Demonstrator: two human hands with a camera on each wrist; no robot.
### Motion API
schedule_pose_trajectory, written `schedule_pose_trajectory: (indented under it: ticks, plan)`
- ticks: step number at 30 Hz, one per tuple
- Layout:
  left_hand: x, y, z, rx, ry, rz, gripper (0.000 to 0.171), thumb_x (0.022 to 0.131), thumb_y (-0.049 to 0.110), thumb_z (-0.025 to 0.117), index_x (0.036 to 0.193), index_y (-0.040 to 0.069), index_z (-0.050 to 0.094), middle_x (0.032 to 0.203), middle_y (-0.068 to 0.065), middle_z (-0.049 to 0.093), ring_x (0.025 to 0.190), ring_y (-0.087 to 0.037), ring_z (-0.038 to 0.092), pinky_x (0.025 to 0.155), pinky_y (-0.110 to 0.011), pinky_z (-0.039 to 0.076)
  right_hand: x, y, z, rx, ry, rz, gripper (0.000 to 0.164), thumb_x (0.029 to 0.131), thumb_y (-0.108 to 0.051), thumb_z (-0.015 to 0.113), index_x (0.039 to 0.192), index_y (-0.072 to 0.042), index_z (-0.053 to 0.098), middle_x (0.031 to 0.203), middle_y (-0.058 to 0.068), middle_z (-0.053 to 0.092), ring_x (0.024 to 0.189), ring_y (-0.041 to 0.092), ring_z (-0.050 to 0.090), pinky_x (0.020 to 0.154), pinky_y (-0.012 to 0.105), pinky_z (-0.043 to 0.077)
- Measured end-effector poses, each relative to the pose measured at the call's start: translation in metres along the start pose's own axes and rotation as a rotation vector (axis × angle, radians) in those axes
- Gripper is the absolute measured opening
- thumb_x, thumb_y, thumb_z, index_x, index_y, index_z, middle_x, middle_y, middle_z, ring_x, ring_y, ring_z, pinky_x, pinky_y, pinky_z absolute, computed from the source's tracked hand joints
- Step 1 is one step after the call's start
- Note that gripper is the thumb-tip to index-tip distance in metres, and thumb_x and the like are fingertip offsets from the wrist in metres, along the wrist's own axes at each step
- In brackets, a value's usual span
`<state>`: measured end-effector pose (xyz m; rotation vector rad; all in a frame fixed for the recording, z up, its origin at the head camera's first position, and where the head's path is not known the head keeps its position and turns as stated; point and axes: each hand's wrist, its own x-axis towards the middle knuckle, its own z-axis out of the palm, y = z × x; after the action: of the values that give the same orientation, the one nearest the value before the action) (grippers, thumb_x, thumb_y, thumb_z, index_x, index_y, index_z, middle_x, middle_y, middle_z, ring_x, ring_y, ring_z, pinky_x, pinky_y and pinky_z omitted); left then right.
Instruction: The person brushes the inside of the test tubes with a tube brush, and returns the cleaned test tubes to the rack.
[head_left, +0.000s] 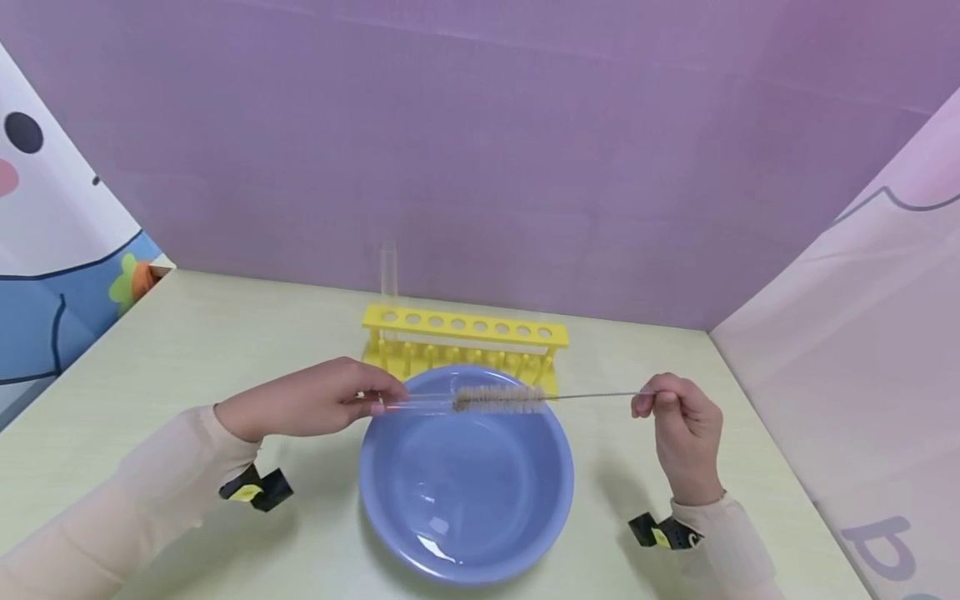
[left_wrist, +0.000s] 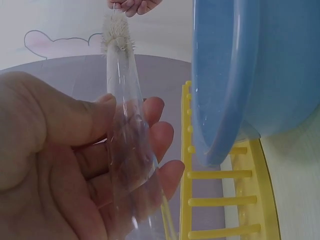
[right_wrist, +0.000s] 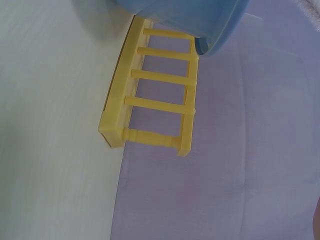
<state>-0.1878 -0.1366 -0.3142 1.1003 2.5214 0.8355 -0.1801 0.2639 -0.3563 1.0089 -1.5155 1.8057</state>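
My left hand [head_left: 322, 398] holds a clear test tube [head_left: 431, 403] sideways above the back of a blue basin [head_left: 468, 500]. In the left wrist view the thumb and fingers wrap the glass tube [left_wrist: 127, 145]. A bristle test tube brush [head_left: 501, 399] meets the tube's mouth, its tip at the opening and most bristles outside. My right hand [head_left: 686, 429] pinches the far end of the brush's thin wire handle [head_left: 596, 395], to the right of the basin. The right wrist view catches just a bit of bristle [right_wrist: 312, 10] at its top right corner.
Behind the basin stands a yellow test tube rack [head_left: 465, 325] with a row of holes and pegs. Another clear test tube [head_left: 388, 271] stands upright in its leftmost hole. A purple backdrop [head_left: 480, 150] rises at the table's back edge, with printed cloth on both sides.
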Motion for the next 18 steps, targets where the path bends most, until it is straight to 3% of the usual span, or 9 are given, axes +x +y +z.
schedule_pose_trajectory:
  ticks: [12,18]
  plan:
    - [0.0049,0.0,-0.0034,-0.033,-0.033,0.026,0.026,0.092,-0.001,0.053,0.112,0.009,0.066,0.1,0.0,0.068,0.085,-0.01,0.059,0.074,-0.024,0.052,0.0014,0.0042,-0.0001,0.044,-0.012,-0.058,0.019,0.091,0.002,0.051,0.087,0.02,0.055,0.076,0.011,0.063,0.068,0.016,0.058,0.064,0.023,0.05]
    - [0.0074,0.0014,-0.0024,-0.057,-0.045,0.039,0.026,0.093,0.001,0.052,0.113,0.01,0.066,0.103,0.0,0.068,0.088,-0.011,0.061,0.076,-0.024,0.052,0.0017,0.0071,0.0025,0.008,-0.087,-0.108,0.02,0.091,0.003,0.052,0.083,0.021,0.054,0.075,0.012,0.06,0.067,0.017,0.054,0.062,0.022,0.047]
